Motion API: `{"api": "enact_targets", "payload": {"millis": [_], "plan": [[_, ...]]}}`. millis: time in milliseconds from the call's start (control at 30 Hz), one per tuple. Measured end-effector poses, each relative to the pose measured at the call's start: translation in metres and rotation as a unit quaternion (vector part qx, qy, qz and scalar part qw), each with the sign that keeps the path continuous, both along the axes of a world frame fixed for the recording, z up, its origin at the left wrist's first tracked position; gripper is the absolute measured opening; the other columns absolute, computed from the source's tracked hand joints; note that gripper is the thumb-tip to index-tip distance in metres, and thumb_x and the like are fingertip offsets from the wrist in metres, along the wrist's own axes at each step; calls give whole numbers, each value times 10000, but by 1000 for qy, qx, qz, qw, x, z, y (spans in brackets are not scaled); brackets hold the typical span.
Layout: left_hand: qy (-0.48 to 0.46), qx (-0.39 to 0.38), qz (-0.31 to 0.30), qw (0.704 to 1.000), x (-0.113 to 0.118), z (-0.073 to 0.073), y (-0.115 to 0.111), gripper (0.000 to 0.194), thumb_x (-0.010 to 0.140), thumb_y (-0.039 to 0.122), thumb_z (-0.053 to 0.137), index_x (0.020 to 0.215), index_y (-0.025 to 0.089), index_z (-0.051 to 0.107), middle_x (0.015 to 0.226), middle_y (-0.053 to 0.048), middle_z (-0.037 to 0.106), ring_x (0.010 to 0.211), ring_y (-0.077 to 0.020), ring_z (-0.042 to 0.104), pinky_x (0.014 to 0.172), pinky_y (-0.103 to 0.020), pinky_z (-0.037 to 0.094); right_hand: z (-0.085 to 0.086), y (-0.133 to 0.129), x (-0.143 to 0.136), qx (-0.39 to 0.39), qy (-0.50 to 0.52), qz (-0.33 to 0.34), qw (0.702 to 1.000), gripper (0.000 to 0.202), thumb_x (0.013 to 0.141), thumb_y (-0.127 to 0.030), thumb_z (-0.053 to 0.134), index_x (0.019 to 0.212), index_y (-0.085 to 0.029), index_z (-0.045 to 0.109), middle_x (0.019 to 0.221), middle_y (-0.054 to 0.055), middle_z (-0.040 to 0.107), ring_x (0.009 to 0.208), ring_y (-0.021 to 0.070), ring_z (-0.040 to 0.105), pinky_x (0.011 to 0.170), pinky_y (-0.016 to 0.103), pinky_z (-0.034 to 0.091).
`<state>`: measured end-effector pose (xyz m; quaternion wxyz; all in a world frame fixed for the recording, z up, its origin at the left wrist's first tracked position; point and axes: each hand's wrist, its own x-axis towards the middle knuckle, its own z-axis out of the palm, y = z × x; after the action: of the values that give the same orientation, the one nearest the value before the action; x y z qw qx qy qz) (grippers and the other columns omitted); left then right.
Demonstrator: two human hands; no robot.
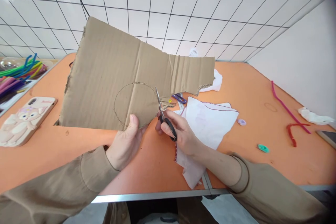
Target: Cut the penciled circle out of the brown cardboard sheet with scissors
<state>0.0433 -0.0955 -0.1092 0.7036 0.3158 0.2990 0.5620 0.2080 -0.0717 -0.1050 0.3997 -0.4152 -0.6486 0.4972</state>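
A large piece of brown cardboard is held up above the table, with a circle drawn on it in dark line. My left hand grips its lower edge, thumb on the front face near the circle and the other fingers behind. In my right hand are black-handled scissors, their blades pointing up at the cardboard along the right side of the drawn circle. The cardboard's edge is cut away next to the blades. Under my right wrist lies a white cloth with dark red stitching along its edge.
On the orange table, a phone in a cartoon case lies left, near colourful pipe cleaners. Rightward are a lilac spool, a green spool, red pipe cleaners and crumpled white tissue. A tiled wall stands behind.
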Motion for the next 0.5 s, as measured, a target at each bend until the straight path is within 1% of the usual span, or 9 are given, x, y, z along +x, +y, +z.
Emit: {"api": "enact_targets", "payload": {"millis": [100, 233, 300, 400, 500], "plan": [[-7, 2, -14, 1000, 0, -1, 1, 455, 947, 488, 492, 1310, 254, 636, 1456, -9, 540, 1478, -220, 256, 1220, -349, 238, -2, -1, -2, -39, 37, 6, 999, 325, 837, -525, 583, 919, -212, 548, 613, -30, 441, 599, 147, 462, 563, 287, 412], [-31, -15, -25, 999, 0, -3, 2, 446, 950, 496, 481, 1252, 236, 680, 1447, -24, 549, 1484, -219, 233, 1230, -354, 210, 0, 1, -3, -66, 62, 17, 996, 384, 801, -569, 630, 901, -212, 529, 626, -40, 408, 618, 143, 443, 584, 285, 399], [-42, -19, -29, 999, 1, -2, 1, 459, 926, 510, 516, 1240, 222, 689, 1430, -46, 566, 1474, -239, 260, 1232, -370, 204, 2, 2, -3, -47, 74, 25, 996, 413, 794, -611, 628, 841, -215, 518, 675, -19, 453, 674, 152, 462, 625, 290, 416], [-59, -31, -30, 997, 2, 1, -1, 469, 887, 514, 579, 1221, 209, 701, 1386, -72, 604, 1438, -265, 343, 1233, -393, 198, 1, 4, -4, -8, 97, 34, 995, 434, 811, -639, 602, 765, -220, 497, 751, 7, 514, 747, 161, 486, 688, 296, 448], [-70, -48, -16, 996, 3, 2, -1, 472, 885, 500, 590, 1236, 202, 689, 1363, -85, 621, 1406, -271, 400, 1231, -412, 202, -2, 4, -4, 4, 106, 46, 993, 392, 839, -604, 595, 803, -225, 502, 789, 7, 534, 757, 155, 504, 750, 310, 477]]}}
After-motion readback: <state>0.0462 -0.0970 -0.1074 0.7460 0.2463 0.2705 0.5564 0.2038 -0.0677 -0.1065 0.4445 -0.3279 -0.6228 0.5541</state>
